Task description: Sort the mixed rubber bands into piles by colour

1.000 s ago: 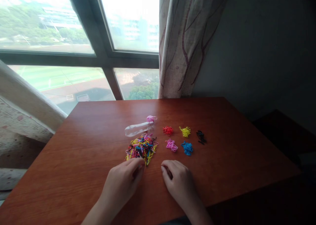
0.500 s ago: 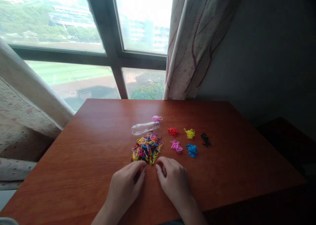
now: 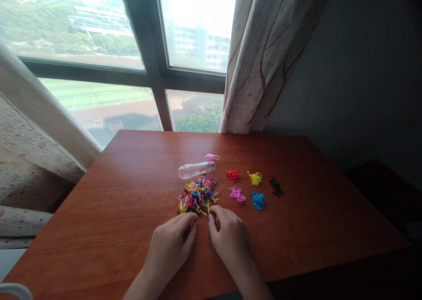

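A mixed heap of small coloured rubber bands (image 3: 198,194) lies on the wooden table. At its near edge my left hand (image 3: 173,240) is closed, thumb and index finger pinched beside dark bands. Whatever sits in that pinch is too small to make out. My right hand (image 3: 229,234) is closed too, its fingertips against the heap's lower right edge, by a yellow band. Whether it grips that band is unclear. Right of the heap lie sorted clusters: red bands (image 3: 233,175), pink bands (image 3: 237,194), yellow bands (image 3: 255,178), blue bands (image 3: 257,200) and black bands (image 3: 276,187).
Behind the heap lies a clear plastic bottle-like container (image 3: 194,170) on its side, next to a pink cap with a loop (image 3: 211,157). The table (image 3: 115,203) reaches the window. Curtains (image 3: 250,67) hang on both sides. A white curved rim (image 3: 16,289) shows at lower left.
The view has shifted slightly. Both hands have moved a little toward the heap, and my right fingertips now meet its lower right edge. The sorted clusters look the same.
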Tool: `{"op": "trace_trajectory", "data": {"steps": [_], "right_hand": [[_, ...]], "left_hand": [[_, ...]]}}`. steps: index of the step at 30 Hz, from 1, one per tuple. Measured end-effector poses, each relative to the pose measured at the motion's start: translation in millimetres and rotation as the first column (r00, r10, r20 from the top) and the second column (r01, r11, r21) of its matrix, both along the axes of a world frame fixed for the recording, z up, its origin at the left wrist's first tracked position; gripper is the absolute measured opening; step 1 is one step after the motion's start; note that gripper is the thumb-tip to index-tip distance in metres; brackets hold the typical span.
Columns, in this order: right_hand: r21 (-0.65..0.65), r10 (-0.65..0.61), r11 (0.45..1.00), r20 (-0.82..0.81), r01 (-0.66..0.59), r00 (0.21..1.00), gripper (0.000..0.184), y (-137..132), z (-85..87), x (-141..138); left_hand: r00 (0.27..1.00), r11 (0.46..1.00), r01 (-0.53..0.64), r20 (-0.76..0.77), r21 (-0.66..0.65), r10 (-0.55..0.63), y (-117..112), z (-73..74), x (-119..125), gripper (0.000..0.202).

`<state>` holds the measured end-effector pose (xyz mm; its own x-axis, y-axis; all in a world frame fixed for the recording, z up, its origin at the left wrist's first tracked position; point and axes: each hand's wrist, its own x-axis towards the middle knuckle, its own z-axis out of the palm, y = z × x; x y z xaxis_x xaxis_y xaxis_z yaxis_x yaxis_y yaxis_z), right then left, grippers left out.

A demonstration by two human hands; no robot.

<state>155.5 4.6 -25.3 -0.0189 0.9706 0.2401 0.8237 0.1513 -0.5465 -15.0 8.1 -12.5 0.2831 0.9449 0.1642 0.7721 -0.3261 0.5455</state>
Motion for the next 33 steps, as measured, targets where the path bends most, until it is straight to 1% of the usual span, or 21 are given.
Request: {"op": "trace_trajectory", "data": {"steps": [4,7,10,12,14,21,33], "right_hand": [[-0.006,0.006,1.0,-0.039,-0.007,0.999,0.016,-0.9,-0.6,1.9],[-0.001,0.02,1.0,-0.108,-0.02,0.994,0.016,-2.8,0.2,3.3],[0.007,0.072,0.997,-0.15,-0.072,0.986,0.017,-4.2,1.1,3.8],[0.014,0.115,0.993,-0.127,-0.114,0.985,0.019,-4.2,1.0,3.3],[0.018,0.131,0.991,-0.098,-0.13,0.987,0.021,-3.7,0.0,2.6],[0.023,0.102,0.995,-0.028,-0.101,0.994,0.021,-2.5,-2.4,0.2],[-0.006,0.129,0.992,-0.018,-0.129,0.991,0.013,-2.8,3.9,1.8]], "left_hand": [[0.999,0.999,-0.042,0.023,0.015,0.041,0.6,-2.0,-1.3,0.018],[0.997,0.997,-0.071,0.039,0.037,0.07,1.5,-4.3,-2.5,0.017],[0.995,0.995,-0.083,0.055,0.057,0.08,2.3,-5.9,-3.1,0.016],[0.993,0.993,-0.1,0.066,0.064,0.096,2.7,-6.2,-3.4,0.015],[0.991,0.991,-0.116,0.07,0.065,0.111,3.1,-6.2,-3.8,0.016],[0.996,0.994,-0.092,0.006,0.057,0.091,3.2,-6.4,-3.8,0.016],[0.996,0.994,-0.07,-0.044,0.08,0.074,2.0,-2.9,-2.6,0.018]]}}
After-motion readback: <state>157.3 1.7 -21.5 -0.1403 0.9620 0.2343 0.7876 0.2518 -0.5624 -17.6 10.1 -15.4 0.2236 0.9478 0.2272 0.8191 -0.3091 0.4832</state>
